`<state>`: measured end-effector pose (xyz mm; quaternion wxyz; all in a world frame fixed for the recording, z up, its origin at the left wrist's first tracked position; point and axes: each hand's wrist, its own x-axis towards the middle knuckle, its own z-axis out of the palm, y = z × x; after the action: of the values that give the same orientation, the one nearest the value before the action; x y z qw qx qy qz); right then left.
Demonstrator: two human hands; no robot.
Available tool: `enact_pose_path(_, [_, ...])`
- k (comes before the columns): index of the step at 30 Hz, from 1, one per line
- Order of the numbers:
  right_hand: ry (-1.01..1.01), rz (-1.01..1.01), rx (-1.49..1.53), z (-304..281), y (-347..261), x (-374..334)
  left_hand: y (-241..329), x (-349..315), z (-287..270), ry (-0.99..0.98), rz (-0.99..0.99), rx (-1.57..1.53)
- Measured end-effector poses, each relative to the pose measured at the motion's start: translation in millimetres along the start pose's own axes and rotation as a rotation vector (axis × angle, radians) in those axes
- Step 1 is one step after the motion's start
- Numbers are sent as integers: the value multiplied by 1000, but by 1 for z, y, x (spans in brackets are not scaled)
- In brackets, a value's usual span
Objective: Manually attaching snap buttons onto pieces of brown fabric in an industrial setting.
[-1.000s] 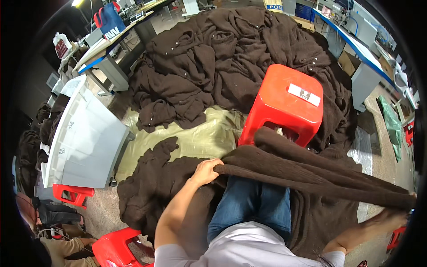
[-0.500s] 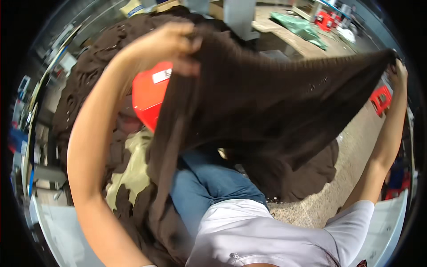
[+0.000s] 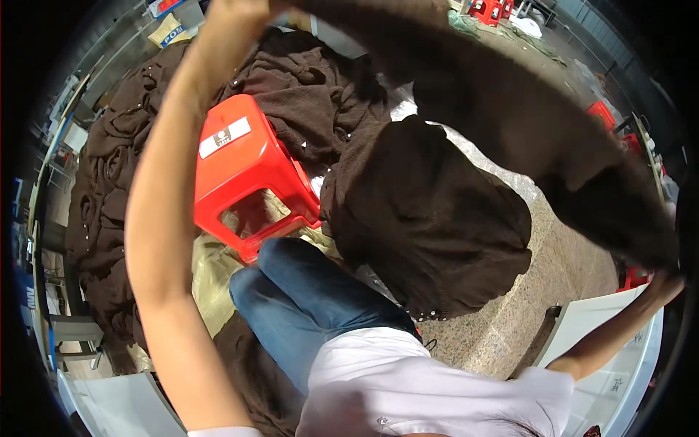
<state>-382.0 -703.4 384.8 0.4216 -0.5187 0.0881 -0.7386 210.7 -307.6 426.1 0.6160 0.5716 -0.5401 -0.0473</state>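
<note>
A dark brown knit garment hangs stretched in the air between my raised hands, slanting down from upper left to lower right. My left hand is closed on its upper left end, partly cut off by the top edge of the view. Far out to the right, my right hand grips the other end, its fingers mostly hidden by the cloth. Beneath the stretched piece, a spread heap of the same brown cloth lies in front of my knees, with small shiny bits along its near edge.
A red plastic stool stands left of my knees on yellowish sheeting. Large piles of brown garments fill the left and back. Speckled floor shows at right. Pale panels flank me. More red stools stand far right.
My left hand has risen toward the top edge, and my right hand has dropped lower. The garment has lifted away, uncovering the stool, my knees and the heap below.
</note>
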Motion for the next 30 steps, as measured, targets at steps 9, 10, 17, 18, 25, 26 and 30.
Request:
enact_pose_path(9, [-1035,1442,-937,-4,73,-249,-277,-242,16,-366,-270,505])
enact_pose_path(10, [-1166,1470,-986,-12,92,-274,-289,-260,35,-447,-390,602])
enact_pose_path(17, [-1776,1392,-1092,37,158,-413,-210,-363,56,-326,-581,767])
enact_pose_path(18, [-1750,1394,-1083,51,163,-428,-196,-375,52,-180,-485,812])
enact_pose_path(25, [-1789,1010,-488,219,171,-533,-98,-571,35,881,-827,1097])
enact_pose_path(26, [-1798,958,-367,243,168,-547,-86,-613,40,939,-951,1204])
enact_pose_path(30, [-1886,872,-152,337,131,-584,-26,-746,99,606,-1525,1561])
